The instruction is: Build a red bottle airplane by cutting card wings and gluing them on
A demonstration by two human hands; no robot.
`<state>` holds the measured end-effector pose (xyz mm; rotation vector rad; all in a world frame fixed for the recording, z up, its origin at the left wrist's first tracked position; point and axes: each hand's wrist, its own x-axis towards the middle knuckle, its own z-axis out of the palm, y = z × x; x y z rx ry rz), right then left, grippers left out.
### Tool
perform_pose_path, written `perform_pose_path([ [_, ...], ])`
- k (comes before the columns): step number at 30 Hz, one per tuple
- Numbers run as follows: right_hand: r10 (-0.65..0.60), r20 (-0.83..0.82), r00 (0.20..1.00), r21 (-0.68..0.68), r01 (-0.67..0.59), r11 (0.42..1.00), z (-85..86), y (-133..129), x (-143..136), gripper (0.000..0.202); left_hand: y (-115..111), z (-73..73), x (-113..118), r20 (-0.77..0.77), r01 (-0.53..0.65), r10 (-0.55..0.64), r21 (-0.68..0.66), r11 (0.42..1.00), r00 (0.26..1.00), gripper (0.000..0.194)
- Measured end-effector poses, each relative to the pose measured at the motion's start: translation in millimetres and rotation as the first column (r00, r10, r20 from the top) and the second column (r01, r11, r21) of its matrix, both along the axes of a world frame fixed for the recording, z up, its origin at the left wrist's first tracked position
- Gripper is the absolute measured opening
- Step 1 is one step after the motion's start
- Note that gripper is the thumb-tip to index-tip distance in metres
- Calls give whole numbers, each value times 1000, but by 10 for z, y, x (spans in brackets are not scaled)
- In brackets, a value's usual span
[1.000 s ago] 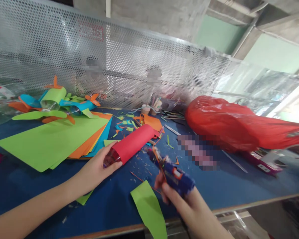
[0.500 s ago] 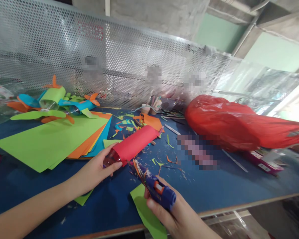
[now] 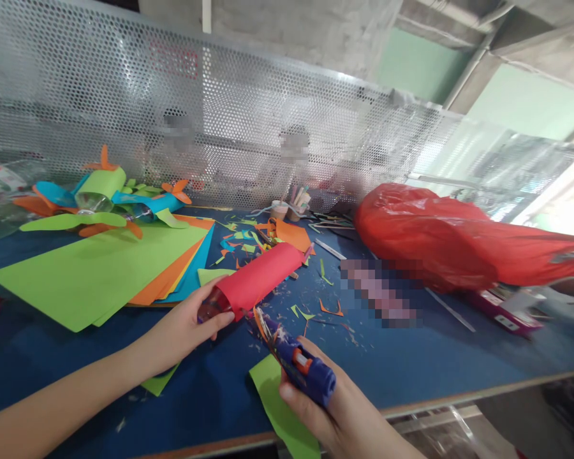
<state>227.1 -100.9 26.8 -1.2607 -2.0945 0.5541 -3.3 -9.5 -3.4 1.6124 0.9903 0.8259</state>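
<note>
My left hand (image 3: pixel 208 315) is wrapped round the near end of a plastic bottle (image 3: pixel 213 305) that has red paper (image 3: pixel 268 271) rolled about it. The bottle lies tilted, its far end pointing to the back right. In my right hand (image 3: pixel 323 395) is a blue glue gun (image 3: pixel 301 363), smeared with dried glue and bits of paper. Its nozzle comes close to the lower edge of the red paper; whether the two touch I cannot tell. A green paper piece (image 3: pixel 282 401) lies under the right hand at the table's front edge.
Stacked coloured sheets (image 3: pixel 105 268) lie at left, with paper-and-bottle models (image 3: pixel 100 191) behind them. Paper scraps (image 3: pixel 246 239) litter the blue table (image 3: pixel 387 370). A red plastic bag (image 3: pixel 425 229) bulks at right beside a purple box (image 3: pixel 504 312). A perforated metal screen (image 3: pixel 268 95) stands behind.
The glue gun has shifted very slightly left, its nozzle nearer the red paper's edge. My left hand and the bottle have hardly moved.
</note>
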Motion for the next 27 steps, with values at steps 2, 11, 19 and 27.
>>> perform_pose_path([
  [2,-17,2,1000,-12,17,1000,4,-23,-23,26,6,-10,-1,-1,5,-5,-4,1000,1000,62],
  [11,-72,-25,997,-49,71,996,19,11,28,26,-3,-8,0,20,7,-7,-10,1000,1000,63],
  [19,-114,4,994,-16,114,993,17,100,188,25,6,3,-3,8,4,-4,-3,1000,1000,61],
  [27,-70,-10,997,-11,70,997,197,245,179,26,33,193,19,33,-28,28,-12,1000,999,58],
])
